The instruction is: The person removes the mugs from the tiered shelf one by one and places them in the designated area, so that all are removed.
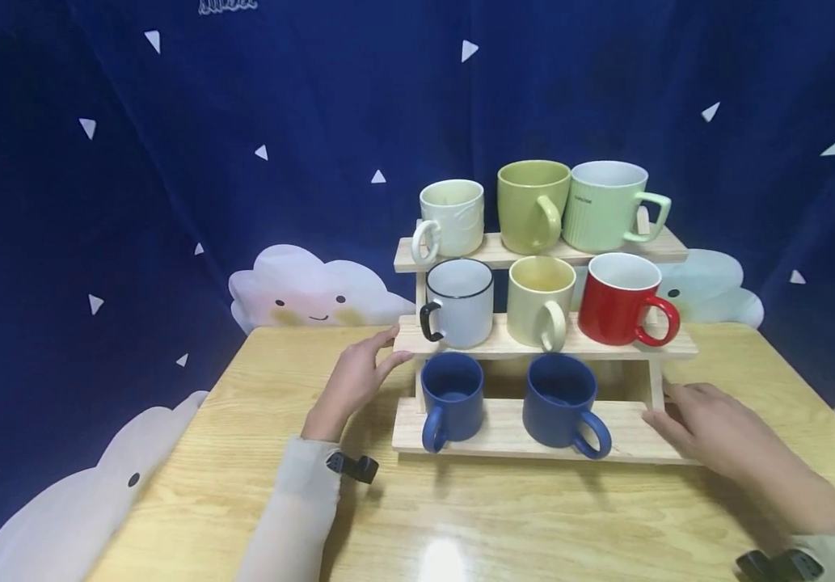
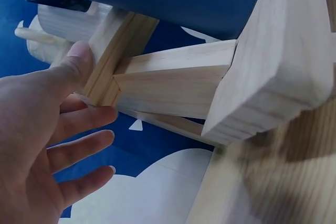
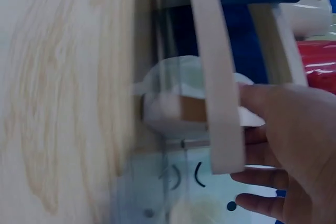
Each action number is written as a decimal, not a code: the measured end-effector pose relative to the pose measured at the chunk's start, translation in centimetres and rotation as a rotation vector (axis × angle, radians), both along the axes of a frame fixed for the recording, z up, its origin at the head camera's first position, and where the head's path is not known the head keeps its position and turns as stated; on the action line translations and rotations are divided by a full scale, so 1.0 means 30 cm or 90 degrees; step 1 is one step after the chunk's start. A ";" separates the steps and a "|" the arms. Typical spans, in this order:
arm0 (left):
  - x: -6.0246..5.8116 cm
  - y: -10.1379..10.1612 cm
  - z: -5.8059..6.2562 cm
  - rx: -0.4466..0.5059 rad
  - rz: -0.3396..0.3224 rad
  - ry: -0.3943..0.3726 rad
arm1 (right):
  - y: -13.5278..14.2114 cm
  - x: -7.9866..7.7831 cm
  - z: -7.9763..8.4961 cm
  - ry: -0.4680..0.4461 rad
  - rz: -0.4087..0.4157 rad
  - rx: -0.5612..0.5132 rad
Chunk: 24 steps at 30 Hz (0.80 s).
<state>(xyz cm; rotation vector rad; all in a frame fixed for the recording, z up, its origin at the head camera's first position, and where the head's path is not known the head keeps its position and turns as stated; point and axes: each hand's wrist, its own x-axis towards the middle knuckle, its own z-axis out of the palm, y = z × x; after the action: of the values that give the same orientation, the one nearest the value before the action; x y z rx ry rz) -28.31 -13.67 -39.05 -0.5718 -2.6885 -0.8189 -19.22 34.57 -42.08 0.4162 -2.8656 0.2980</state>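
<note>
Head view: one wooden rack (image 1: 504, 424), three-tiered, stood on the table (image 1: 242, 412). Top shelf: pale mug (image 1: 457, 220), green mug (image 1: 522, 206), mint mug (image 1: 602, 212). Middle: white mug (image 1: 464, 311), cream mug (image 1: 529, 307), red mug (image 1: 613, 311). Lower: left blue mug (image 1: 461, 404), right blue mug (image 1: 555, 408). Middle shelf's left end held by the left hand (image 1: 355, 376); lower shelf's right end touched by the right hand (image 1: 723, 432).

Left wrist view: shelf end pinched at the thumb (image 2: 79, 64); lower fingers (image 2: 81, 149) spread.

Right wrist view: blurred; fingers extended; whether the shelf is gripped cannot be told.

Risks, as judged: mugs could be slid off by uneven lifting or tilting; green and mint mugs could be knocked together by a jolt.
</note>
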 end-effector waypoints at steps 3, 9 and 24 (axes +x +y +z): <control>-0.003 0.002 0.002 -0.010 0.006 0.014 | 0.004 0.014 0.003 0.030 0.016 -0.012; -0.004 0.003 -0.008 -0.008 0.016 0.038 | -0.004 0.050 -0.006 0.080 0.034 -0.057; -0.001 0.002 -0.015 0.002 0.014 0.005 | -0.013 0.104 -0.054 0.051 0.140 -0.035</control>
<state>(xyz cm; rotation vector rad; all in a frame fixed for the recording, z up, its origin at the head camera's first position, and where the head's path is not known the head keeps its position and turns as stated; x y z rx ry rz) -28.33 -13.61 -39.49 -0.5419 -2.6812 -0.8133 -16.09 34.17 -43.70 0.7183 -2.7289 0.3880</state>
